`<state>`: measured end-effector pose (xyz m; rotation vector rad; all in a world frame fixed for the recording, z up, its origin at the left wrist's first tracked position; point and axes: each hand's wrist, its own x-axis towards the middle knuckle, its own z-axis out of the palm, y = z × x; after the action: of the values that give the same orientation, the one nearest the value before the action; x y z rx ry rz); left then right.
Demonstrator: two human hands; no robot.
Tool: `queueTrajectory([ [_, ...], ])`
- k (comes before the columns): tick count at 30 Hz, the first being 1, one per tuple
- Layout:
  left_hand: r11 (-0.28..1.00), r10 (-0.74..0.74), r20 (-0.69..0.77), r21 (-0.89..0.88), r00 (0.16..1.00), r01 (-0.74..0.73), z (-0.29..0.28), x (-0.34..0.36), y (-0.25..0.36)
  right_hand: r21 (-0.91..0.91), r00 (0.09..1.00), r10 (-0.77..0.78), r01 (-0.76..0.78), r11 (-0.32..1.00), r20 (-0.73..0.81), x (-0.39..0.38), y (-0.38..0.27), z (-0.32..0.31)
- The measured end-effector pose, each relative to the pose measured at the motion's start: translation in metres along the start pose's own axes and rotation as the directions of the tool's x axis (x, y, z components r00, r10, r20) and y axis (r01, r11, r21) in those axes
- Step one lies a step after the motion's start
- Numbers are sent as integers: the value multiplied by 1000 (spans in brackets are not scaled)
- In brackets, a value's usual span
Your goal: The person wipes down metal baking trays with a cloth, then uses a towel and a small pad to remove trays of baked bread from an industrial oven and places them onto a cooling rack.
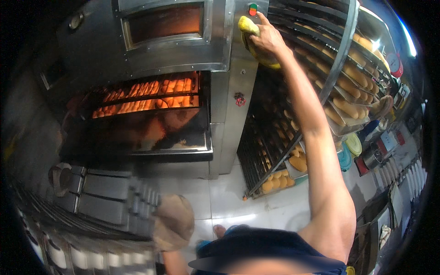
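Observation:
My right arm reaches up and away to the steel oven's front pillar. My right hand (269,40) is closed around a yellow cloth (249,25), and its index finger is stretched up to a red and green switch (253,9). Low on the left, a brown cloth pad or mitt (174,223) covers my left hand and is smeared by motion; the fingers are hidden. Straight ahead, the oven door (178,133) is lowered, and rows of bread (146,97) glow orange inside the chamber.
A tall metal rack (339,50) with trays of long loaves (353,75) stands close on the right. Below the oven's controls sits a red valve knob (239,99). Racks with trays (96,261) fill the lower left. A white tiled floor (231,192) lies between.

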<state>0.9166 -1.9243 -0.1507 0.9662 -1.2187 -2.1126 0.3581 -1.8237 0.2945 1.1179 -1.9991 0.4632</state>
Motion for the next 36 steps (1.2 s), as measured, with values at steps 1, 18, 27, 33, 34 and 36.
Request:
queueTrajectory([
  [1,1000,7,-4,-3,1000,-7,3,10,5,-39,1000,-2,2,999,20,15,8,6],
  [18,971,217,-188,-60,958,-232,4,40,48,-242,993,-111,99,965,-35,58,26,56],
  [27,895,430,-379,57,820,-443,-7,21,82,-361,997,15,12,933,72,64,36,75],
  [33,804,581,-466,202,668,-559,-2,9,119,-239,987,112,-82,967,112,44,5,72],
  [34,793,595,-472,210,651,-572,-3,9,121,-214,992,88,-67,974,88,45,0,68],
  [36,772,618,-483,223,621,-595,-2,9,126,-247,986,128,-98,964,109,48,-11,65],
])
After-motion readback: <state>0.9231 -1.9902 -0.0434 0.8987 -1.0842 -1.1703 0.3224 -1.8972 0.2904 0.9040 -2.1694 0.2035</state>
